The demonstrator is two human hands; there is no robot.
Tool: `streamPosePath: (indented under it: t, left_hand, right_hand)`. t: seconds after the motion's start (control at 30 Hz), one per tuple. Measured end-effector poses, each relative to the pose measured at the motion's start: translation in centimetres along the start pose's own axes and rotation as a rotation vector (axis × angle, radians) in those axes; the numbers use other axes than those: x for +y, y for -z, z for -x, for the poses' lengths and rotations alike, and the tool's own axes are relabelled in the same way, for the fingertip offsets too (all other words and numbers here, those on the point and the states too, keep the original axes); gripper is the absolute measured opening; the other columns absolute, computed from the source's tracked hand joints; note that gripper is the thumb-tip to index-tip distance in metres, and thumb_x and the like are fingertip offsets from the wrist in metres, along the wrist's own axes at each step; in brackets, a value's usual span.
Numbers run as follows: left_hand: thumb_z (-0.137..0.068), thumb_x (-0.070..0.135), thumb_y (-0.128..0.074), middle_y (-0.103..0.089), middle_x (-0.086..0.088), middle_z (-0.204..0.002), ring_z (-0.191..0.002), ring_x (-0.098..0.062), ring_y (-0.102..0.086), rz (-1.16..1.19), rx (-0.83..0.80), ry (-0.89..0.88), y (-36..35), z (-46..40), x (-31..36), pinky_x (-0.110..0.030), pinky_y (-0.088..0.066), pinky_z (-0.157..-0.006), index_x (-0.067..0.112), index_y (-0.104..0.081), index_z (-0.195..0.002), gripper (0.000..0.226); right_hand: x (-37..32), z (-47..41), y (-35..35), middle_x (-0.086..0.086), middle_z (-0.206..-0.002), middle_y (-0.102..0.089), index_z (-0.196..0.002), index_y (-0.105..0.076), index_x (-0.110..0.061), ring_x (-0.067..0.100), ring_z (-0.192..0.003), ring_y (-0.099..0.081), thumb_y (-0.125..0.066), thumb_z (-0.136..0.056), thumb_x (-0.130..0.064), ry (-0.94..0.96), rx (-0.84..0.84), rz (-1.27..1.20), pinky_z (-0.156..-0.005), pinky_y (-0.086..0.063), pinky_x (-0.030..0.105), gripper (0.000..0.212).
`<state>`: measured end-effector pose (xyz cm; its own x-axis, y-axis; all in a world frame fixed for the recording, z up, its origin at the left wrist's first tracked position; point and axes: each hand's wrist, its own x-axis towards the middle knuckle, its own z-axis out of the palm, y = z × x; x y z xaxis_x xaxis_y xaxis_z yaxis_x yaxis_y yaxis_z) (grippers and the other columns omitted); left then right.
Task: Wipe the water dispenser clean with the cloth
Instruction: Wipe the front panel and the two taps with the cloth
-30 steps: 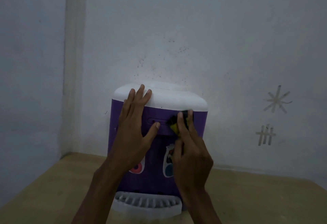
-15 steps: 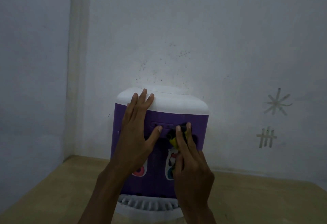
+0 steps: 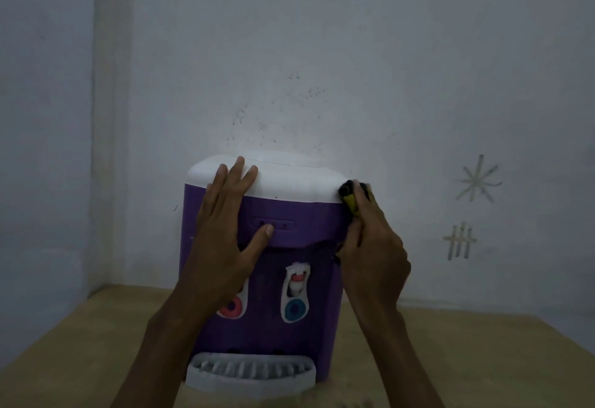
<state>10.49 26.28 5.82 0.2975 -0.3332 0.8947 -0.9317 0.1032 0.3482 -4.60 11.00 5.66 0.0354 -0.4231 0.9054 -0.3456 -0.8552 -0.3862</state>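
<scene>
A: How far along?

B: Midway, I judge. My right hand [image 3: 373, 246] has its fingers curled round the dark-and-yellow cloth [image 3: 352, 200] at the top right corner of the water dispenser [image 3: 289, 237], which stands at the surface's [image 3: 450, 359] back edge

A: The left?

B: My left hand [image 3: 225, 230] lies flat, steadying smooth purple plastic under the rounded white lid [image 3: 289, 179]; the taps look unwiped

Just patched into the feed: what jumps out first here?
A purple water dispenser with a white top stands on a tan table against a pale wall. The left hand lies flat on its front, while the right hand presses a dark-and-yellow cloth to its upper right corner.
</scene>
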Motion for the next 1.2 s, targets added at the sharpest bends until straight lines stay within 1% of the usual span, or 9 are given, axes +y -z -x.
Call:
streamPosePath:
  t: [0.07,0.2,0.33,0.53,0.6,0.8,0.97,1.1,1.2]
  left_hand:
    - [-0.097,0.035,-0.066,-0.011,0.013,-0.171,-0.158,-0.006,0.001,0.007,0.001,0.003,-0.1,0.0,0.0,-0.055,-0.012,-0.127,0.025,-0.024,-0.162,0.078]
    - [-0.097,0.038,-0.065,-0.011,0.011,-0.172,-0.158,-0.008,0.001,0.003,-0.003,0.01,-0.2,-0.1,0.0,-0.059,-0.014,-0.126,0.026,-0.022,-0.162,0.079]
    - [-0.096,0.04,-0.062,-0.011,0.013,-0.172,-0.159,-0.01,-0.001,-0.002,0.012,0.005,-0.3,0.0,0.0,-0.059,-0.016,-0.125,0.026,-0.023,-0.162,0.079]
    - [-0.093,0.039,-0.062,-0.011,0.013,-0.171,-0.159,-0.009,-0.002,0.005,0.016,0.003,-0.2,0.0,0.1,-0.057,-0.017,-0.126,0.029,-0.021,-0.162,0.08]
    - [-0.093,0.038,-0.062,-0.011,0.013,-0.171,-0.159,-0.01,-0.002,-0.003,0.016,-0.009,-0.2,0.0,0.1,-0.057,-0.017,-0.126,0.027,-0.022,-0.162,0.081]
    - [-0.094,0.043,-0.06,-0.003,0.01,-0.173,-0.159,-0.013,0.002,-0.093,-0.004,-0.024,0.1,0.0,0.1,-0.046,-0.008,-0.126,0.026,-0.016,-0.164,0.084]
    - [-0.091,0.05,-0.063,0.007,0.02,-0.171,-0.158,-0.005,0.009,-0.071,-0.031,-0.021,2.3,-0.6,0.5,-0.044,-0.007,-0.125,0.034,-0.001,-0.164,0.097]
    - [-0.088,0.057,-0.061,0.004,0.017,-0.171,-0.157,-0.003,0.006,-0.171,-0.132,0.004,4.4,-0.6,-1.1,-0.042,-0.008,-0.128,0.035,-0.013,-0.162,0.091]
    - [-0.096,0.037,-0.068,0.004,0.017,-0.172,-0.157,-0.003,0.006,-0.213,-0.205,-0.002,5.2,0.2,-2.5,-0.048,-0.02,-0.127,0.038,-0.017,-0.161,0.083]
  right_hand:
    - [0.4,0.7,0.0,-0.017,-0.154,-0.049,-0.153,-0.046,-0.041,0.004,-0.075,-0.061,-0.054,-0.102,-0.011,0.002,-0.004,-0.02,-0.052,-0.037,0.013,0.06]
    - [0.8,5.1,-0.6,-0.023,-0.158,-0.041,-0.155,-0.039,-0.043,0.005,-0.081,-0.068,-0.057,-0.1,-0.013,-0.073,-0.049,-0.061,-0.053,-0.053,0.021,0.066]
    - [1.5,7.6,-1.1,-0.018,-0.155,-0.047,-0.155,-0.042,-0.038,0.004,-0.075,-0.069,-0.067,-0.093,-0.006,-0.115,-0.099,-0.112,-0.051,-0.051,0.015,0.074]
    - [-0.3,3.6,-0.8,-0.02,-0.156,-0.042,-0.154,-0.045,-0.037,0.011,-0.096,-0.074,-0.058,-0.099,-0.008,-0.118,-0.01,-0.145,-0.061,-0.057,0.022,0.064]
    - [-1.3,1.8,-0.7,-0.02,-0.157,-0.04,-0.154,-0.045,-0.036,0.012,-0.09,-0.074,-0.057,-0.099,-0.008,-0.108,0.023,-0.149,-0.061,-0.06,0.027,0.062]
    - [-3.7,2.6,-0.8,-0.013,-0.163,-0.037,-0.157,-0.041,-0.033,0.008,-0.089,-0.071,-0.053,-0.1,-0.014,0.151,-0.038,-0.089,-0.062,-0.062,0.024,0.061]
    - [-3.9,2.3,-0.9,-0.013,-0.161,-0.041,-0.155,-0.044,-0.033,0.01,-0.082,-0.069,-0.049,-0.103,-0.017,0.097,-0.018,-0.065,-0.055,-0.052,0.015,0.055]
    - [-5.9,1.7,-1.1,-0.006,-0.162,-0.04,-0.153,-0.049,-0.027,0.012,-0.076,-0.066,-0.046,-0.103,-0.015,0.239,-0.023,0.012,-0.051,-0.053,0.02,0.052]
    - [-6.6,2.4,-1.2,-0.008,-0.165,-0.035,-0.154,-0.047,-0.029,0.011,-0.073,-0.055,-0.053,-0.101,-0.01,0.396,-0.068,0.128,-0.047,-0.042,0.017,0.057]
